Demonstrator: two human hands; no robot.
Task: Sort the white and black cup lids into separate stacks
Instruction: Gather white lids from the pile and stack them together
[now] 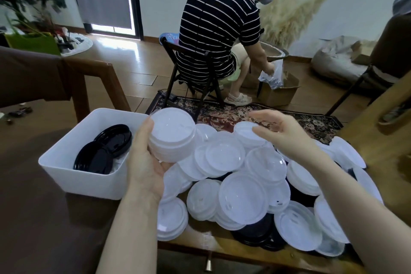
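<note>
Since these thin white lids [231,158] look light and slippery, I cradle the nested stack [171,138] by its rim in my left hand [144,162]; right hand's [282,133] grip is wide, empty.

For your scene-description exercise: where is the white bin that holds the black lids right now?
In the head view the white bin sits on the table, just left of the left hand gripping a stack of white lids, beside the lid pile.

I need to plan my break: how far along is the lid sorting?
Early. A few black lids lie in the white bin. The left hand holds a white stack; the right hand hovers open. A big mixed pile remains.
</note>
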